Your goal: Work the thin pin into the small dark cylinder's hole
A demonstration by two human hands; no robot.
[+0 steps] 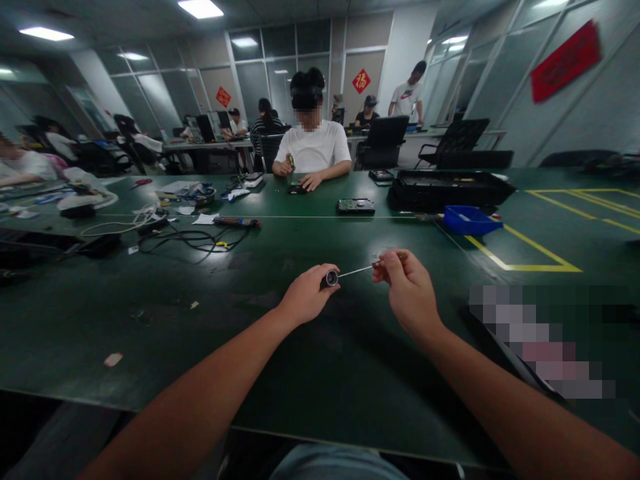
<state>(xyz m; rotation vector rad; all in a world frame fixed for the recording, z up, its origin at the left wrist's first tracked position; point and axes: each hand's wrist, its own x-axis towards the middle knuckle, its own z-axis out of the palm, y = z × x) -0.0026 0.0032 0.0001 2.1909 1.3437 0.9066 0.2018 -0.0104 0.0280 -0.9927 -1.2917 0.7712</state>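
My left hand is closed around a small dark cylinder with a silver ring at its end; the round end faces me and its inside is too small to make out. A thin, straight metal rod runs from the cylinder's right side to my right hand. The fingertips and thumb of that hand pinch the rod's far end, and what lies inside the pinch is partly hidden. Both hands are above the green table, near its middle.
Across the table a co-worker handles a dark object and a yellow-green tool. A hard drive, a blue tray and a long black case stand beyond my hands. Cables lie left; a pixelated object is right.
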